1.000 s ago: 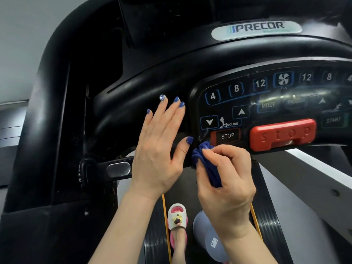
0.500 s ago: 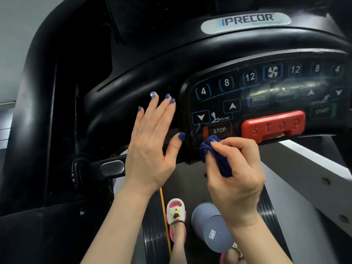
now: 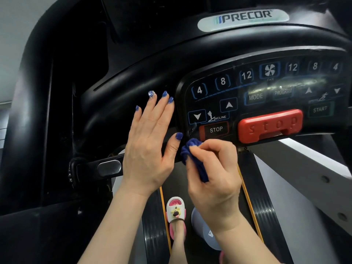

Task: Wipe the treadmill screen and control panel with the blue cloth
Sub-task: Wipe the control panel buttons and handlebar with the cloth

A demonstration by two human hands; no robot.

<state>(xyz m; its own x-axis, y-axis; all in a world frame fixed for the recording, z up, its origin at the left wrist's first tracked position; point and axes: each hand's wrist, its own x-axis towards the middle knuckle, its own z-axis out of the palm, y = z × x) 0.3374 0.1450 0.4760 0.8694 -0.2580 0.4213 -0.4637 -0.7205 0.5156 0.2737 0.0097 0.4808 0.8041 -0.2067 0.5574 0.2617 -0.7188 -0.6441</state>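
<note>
The control panel (image 3: pixel 266 96) serves as landmark. Just left of it, the left hand (image 3: pixel 150 147) lies flat with straight fingers against the black console housing (image 3: pixel 118 103). At the panel's lower left corner, under the small STOP key (image 3: pixel 215 129), the right hand (image 3: pixel 213 172) pinches a bunched blue cloth (image 3: pixel 192 149); the cloth seems to touch the panel edge. Far below the panel, a slippered foot (image 3: pixel 176 212) stands on the belt (image 3: pixel 154 235).

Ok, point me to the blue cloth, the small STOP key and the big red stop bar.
blue cloth (image 3: pixel 191 149): head view, on the bunched top above the right hand's fingers.
STOP key (image 3: pixel 215 129): head view, on its white lettering.
red stop bar (image 3: pixel 270 125): head view, on the middle of its front face.
</note>
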